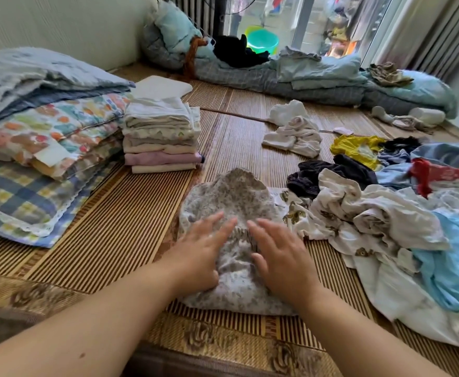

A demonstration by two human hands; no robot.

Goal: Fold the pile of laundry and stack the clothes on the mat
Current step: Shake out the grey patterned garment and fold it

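A grey floral garment lies flat on the striped bamboo mat right in front of me. My left hand and my right hand both rest on its near half with fingers straight and spread, palms down. A neat stack of folded pale clothes stands on the mat to the far left of the garment. The unfolded laundry pile of white, black, blue, yellow and red pieces spreads over the mat on the right.
Folded quilts and a checked pillow lie at the left. A crumpled white garment lies apart at mid-mat. Bedding lines the far edge by the window, with a green basin behind it.
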